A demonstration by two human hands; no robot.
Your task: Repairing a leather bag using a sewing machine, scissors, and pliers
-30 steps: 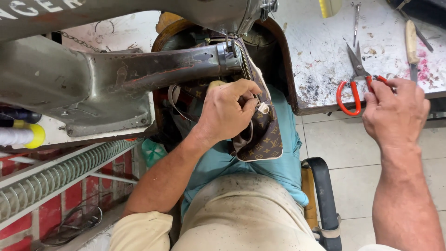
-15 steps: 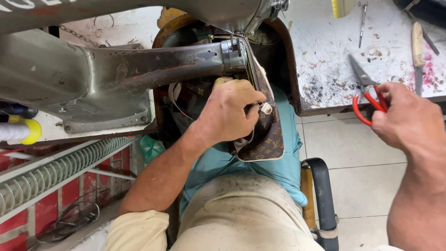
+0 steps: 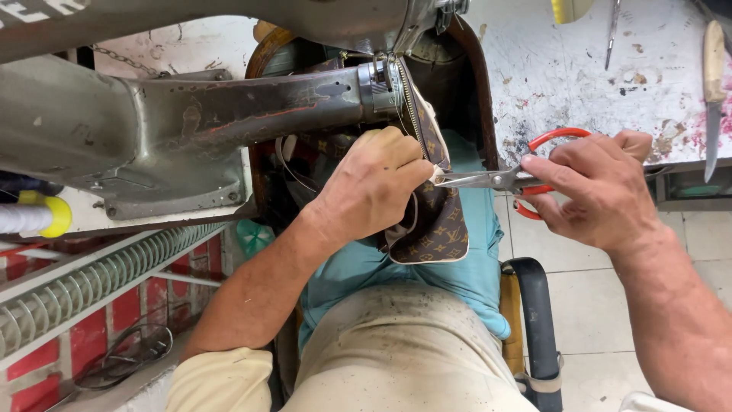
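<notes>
Over the lap, the left hand (image 3: pixel 377 187) pinches the brown patterned bag (image 3: pixel 435 221) edge beneath the machine arm (image 3: pixel 252 114), while the right hand (image 3: pixel 598 191), fingers closed through red-handled scissors (image 3: pixel 507 179), brings their tips to that edge, the worktable (image 3: pixel 549 84) beyond.

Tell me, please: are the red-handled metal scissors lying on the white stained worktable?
No, the right hand holds the red-handled metal scissors in the air, their tips pointing at the brown patterned bag beside the left hand.
</notes>
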